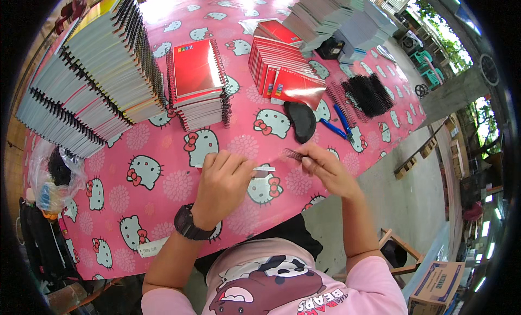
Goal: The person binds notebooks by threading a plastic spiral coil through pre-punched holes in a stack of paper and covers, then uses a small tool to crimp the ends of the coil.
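Note:
My left hand (223,176), wearing a dark wristwatch (194,224), is closed over a thin white strip (265,169), seen edge-on. Its ends poke out on both sides of the fingers; whether it is a paper pad or a ruler I cannot tell. To the right, my right hand (325,165) pinches a short dark spiral binding coil (293,154), which points toward the left hand without touching the strip. Beyond the hands lie a black curved pad-like object (300,122) and blue-handled pliers (342,122).
Tall stacks of spiral-bound books (103,65) stand at the left, beside red spiral notebooks (198,69). More red-covered booklets (285,65), black coils (368,95) and paper stacks (323,16) sit at the back right. A plastic bag (62,176) is at the left edge.

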### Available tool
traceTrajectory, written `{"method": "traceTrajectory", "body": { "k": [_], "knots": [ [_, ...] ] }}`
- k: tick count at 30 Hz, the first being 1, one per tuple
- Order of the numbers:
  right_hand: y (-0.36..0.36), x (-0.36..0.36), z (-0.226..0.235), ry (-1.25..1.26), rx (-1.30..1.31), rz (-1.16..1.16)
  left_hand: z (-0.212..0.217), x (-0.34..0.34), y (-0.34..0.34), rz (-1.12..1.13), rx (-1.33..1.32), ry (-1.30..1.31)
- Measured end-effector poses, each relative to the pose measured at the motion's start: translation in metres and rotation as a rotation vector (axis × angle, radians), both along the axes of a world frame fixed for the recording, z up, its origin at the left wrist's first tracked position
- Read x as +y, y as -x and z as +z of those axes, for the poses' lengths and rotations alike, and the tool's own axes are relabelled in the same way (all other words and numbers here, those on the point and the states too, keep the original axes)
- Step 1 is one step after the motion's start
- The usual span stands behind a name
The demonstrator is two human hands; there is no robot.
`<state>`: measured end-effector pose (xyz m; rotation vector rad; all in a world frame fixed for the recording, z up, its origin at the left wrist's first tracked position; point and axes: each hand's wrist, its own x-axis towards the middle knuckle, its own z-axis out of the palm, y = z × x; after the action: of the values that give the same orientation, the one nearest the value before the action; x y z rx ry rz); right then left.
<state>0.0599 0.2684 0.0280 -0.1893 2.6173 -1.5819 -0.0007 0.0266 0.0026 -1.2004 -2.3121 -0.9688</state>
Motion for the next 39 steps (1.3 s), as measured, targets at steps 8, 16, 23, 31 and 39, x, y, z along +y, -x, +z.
{"method": "traceTrajectory", "body": {
  "k": [8, 16, 23, 31, 39],
  "knots": [
    [-0.003, -0.021, -0.001, -0.1, 0.093, -0.003, -0.003, 0.0, 0.0, -0.001, -0.002, -0.017],
    [0.002, -0.018, -0.009, -0.12, 0.219, 0.099, -0.004, 0.001, 0.001, -0.004, 0.012, -0.031],
    [-0.001, -0.023, -0.002, 0.067, 0.015, 0.073, -0.002, 0.004, -0.004, 0.002, 0.018, -0.053],
    [0.005, -0.03, 0.009, 0.11, -0.241, -0.037, -0.014, 0.011, -0.015, -0.093, 0.058, -0.023],
    [0.058, 0.056, -0.05, -0.603, 0.249, -0.162, 0.003, 0.013, -0.014, -0.137, 0.046, -0.019]
  ]
}}
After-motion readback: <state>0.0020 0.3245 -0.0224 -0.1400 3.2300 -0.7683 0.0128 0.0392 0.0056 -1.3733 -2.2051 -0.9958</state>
